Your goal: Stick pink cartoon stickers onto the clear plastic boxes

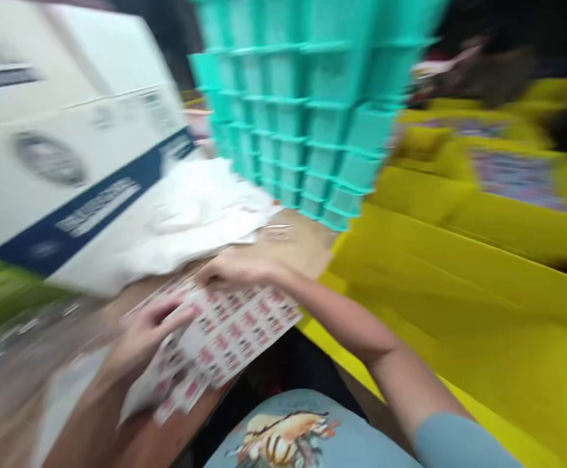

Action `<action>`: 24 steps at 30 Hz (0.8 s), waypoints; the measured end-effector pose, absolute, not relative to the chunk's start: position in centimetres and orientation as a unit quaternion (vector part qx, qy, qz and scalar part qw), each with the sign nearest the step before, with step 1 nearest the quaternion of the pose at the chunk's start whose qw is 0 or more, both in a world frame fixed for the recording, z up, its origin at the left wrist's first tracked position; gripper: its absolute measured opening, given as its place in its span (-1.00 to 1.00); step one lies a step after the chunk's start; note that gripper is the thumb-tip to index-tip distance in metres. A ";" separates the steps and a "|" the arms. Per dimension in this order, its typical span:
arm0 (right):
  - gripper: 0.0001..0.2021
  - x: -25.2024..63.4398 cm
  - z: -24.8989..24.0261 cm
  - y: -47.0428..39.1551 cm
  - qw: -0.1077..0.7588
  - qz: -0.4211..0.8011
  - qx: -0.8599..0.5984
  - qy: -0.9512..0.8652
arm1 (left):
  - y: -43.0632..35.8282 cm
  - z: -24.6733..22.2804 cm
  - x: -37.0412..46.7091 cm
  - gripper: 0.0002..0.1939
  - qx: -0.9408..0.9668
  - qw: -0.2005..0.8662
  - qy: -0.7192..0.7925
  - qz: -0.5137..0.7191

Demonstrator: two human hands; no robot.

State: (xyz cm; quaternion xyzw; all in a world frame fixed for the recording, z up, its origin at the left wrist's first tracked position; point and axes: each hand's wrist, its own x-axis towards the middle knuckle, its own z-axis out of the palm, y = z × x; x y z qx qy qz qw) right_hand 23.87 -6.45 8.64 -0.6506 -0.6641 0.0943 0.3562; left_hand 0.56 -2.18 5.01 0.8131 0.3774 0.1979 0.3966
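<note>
A sheet of printed labels [247, 331], white with rows of red and black marks, lies over the table's near edge, its lower left part curling down. My left hand [151, 328] grips the sheet at its left side, thumb and fingers closed on it. At the sheet's far edge my right hand [237, 268] is bent over with its fingers pinched together. Blur hides what, if anything, is between those fingertips. Just beyond my hands is a heap of white cloth or soft paper [205, 201].
Stacked teal plastic crates [293, 110] rise behind the brown table [303, 244]. A large white carton with a blue band [83, 149] stands at left, near a green item [10, 292]. Big yellow bins [483, 273] fill the right. Part of another person [473, 52] shows far back.
</note>
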 end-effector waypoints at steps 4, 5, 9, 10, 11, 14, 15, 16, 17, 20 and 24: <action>-0.91 15.7 7.0 -2.5 0.307 0.117 -0.445 -0.833 | -4.2 3.7 -5.6 -0.68 0.542 0.629 0.458 0.317; -0.84 14.6 6.3 -2.7 0.319 0.072 -0.432 -0.840 | -4.5 3.1 -6.0 -0.68 0.481 0.652 0.464 0.358; -0.78 11.3 2.9 -5.6 0.338 -0.007 -0.411 -0.847 | -5.9 0.8 -6.9 -0.71 0.333 0.698 0.446 0.450; -0.77 10.6 2.1 -6.2 0.339 -0.001 -0.418 -0.843 | -6.3 0.5 -7.2 -0.72 0.309 0.706 0.440 0.460; -0.76 10.0 1.3 -6.7 0.345 0.011 -0.430 -0.834 | -6.7 0.2 -7.5 -0.73 0.288 0.714 0.436 0.466; -0.76 9.0 -0.1 -7.0 0.372 0.056 -0.418 -0.827 | -7.3 -0.4 -8.3 -0.75 0.237 0.723 0.437 0.479; -0.76 8.9 -0.4 -6.9 0.377 0.066 -0.401 -0.832 | -7.4 -0.6 -8.5 -0.76 0.226 0.722 0.438 0.486; -0.77 8.9 -0.6 -6.7 0.377 0.070 -0.386 -0.839 | -7.5 -0.8 -8.7 -0.77 0.220 0.721 0.437 0.491; -0.77 8.8 -0.7 -6.6 0.378 0.071 -0.375 -0.843 | -7.6 -1.0 -8.8 -0.77 0.219 0.721 0.437 0.492; -0.80 8.6 -1.0 -6.3 0.401 0.090 -0.380 -0.828 | -7.8 -1.4 -9.1 -0.74 0.224 0.726 0.436 0.482; -0.84 8.1 -1.7 -6.2 0.420 0.133 -0.390 -0.809 | -7.9 -1.8 -9.4 -0.72 0.222 0.710 0.454 0.490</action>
